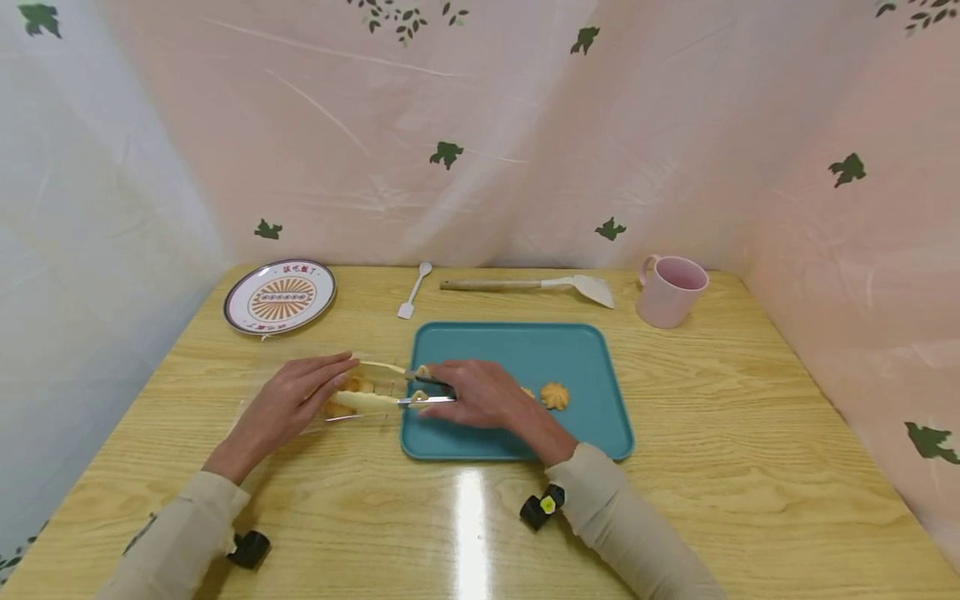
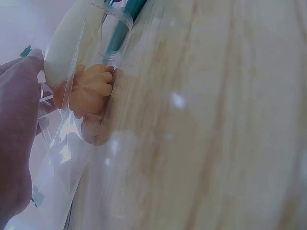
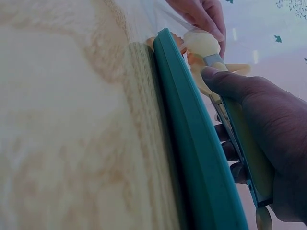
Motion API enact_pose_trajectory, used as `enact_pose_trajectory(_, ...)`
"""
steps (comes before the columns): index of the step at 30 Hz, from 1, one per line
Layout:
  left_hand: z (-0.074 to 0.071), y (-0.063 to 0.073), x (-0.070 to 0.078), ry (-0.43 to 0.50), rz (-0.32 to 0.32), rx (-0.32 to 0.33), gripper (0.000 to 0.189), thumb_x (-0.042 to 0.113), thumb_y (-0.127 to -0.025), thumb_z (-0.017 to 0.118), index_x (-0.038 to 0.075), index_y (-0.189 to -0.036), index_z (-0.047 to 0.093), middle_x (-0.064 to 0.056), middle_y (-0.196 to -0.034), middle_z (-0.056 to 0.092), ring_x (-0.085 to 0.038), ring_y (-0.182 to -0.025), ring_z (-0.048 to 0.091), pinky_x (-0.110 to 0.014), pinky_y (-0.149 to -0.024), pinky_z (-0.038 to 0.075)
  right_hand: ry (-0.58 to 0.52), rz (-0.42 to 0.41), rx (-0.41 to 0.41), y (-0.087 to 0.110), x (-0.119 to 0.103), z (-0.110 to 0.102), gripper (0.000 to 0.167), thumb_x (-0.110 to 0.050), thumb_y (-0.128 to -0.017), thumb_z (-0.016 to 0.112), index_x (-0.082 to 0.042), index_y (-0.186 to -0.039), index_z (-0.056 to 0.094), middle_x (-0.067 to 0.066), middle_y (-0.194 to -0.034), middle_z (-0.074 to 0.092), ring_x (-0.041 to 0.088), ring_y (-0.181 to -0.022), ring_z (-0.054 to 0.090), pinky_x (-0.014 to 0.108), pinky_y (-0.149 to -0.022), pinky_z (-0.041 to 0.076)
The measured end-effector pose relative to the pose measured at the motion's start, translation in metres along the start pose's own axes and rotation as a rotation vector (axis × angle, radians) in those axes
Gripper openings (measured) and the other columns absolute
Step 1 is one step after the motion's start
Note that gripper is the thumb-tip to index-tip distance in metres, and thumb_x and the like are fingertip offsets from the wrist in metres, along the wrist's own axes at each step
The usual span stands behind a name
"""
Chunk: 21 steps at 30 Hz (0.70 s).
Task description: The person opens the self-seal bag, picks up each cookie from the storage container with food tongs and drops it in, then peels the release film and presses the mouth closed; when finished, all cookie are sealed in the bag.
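My right hand [image 1: 486,393] grips a pair of tongs [image 1: 369,402] with cream tips and metal handles, over the left part of a teal tray [image 1: 517,343]. The tong tips point left and reach into a clear plastic bag [image 2: 60,158] beside the tray. My left hand [image 1: 292,395] pinches the bag near its opening. Inside lie several golden flower-shaped cookies [image 2: 89,91]; the tongs partly cover them, and whether they clasp one I cannot tell. A similar cookie [image 1: 555,396] lies on the tray, with another partly hidden behind my right wrist.
A patterned plate [image 1: 315,302] stands at the back left. Along the back lie a small white spoon-like utensil [image 1: 415,292] and a wooden-handled spatula [image 1: 592,290]. A pink mug [image 1: 663,296] stands at the back right. Curtains enclose the wooden table [image 1: 720,433].
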<state>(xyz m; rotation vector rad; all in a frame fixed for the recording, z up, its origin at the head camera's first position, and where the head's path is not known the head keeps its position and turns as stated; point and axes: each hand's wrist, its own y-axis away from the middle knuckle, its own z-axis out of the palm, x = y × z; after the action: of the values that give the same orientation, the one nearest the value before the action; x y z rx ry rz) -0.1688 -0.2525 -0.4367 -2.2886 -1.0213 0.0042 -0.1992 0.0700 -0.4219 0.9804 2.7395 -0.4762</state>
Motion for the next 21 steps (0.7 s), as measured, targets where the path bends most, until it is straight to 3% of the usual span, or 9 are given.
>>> enact_pose_trajectory(16,-0.0015,0.0003,0.0011,-0.001,-0.003,-0.002,0.044,-0.002,-0.093,0.072,0.006,-0.136,0.068,-0.014,-0.136,0.066,-0.037,-0.118,0.064,-0.059,-0.098,0.049,0.011,0.002,-0.022,-0.0013,-0.0018,0.0002,0.063,-0.053,-0.093,0.074,-0.012,-0.139,0.065,0.004,-0.123,0.071,0.019,-0.094,0.069,0.04,-0.074,0.058)
enact_pose_trajectory(21,-0.0011,0.0004,0.0004,0.003,-0.001,0.0,0.043,-0.002,-0.093,0.072,0.005,-0.136,0.068,-0.014,-0.136,0.066,-0.038,-0.119,0.064,-0.058,-0.098,0.049,0.009,0.01,-0.028,0.0012,-0.0009,-0.0016,0.064,-0.052,-0.093,0.074,-0.009,-0.14,0.064,0.006,-0.126,0.07,0.022,-0.102,0.07,0.042,-0.081,0.059)
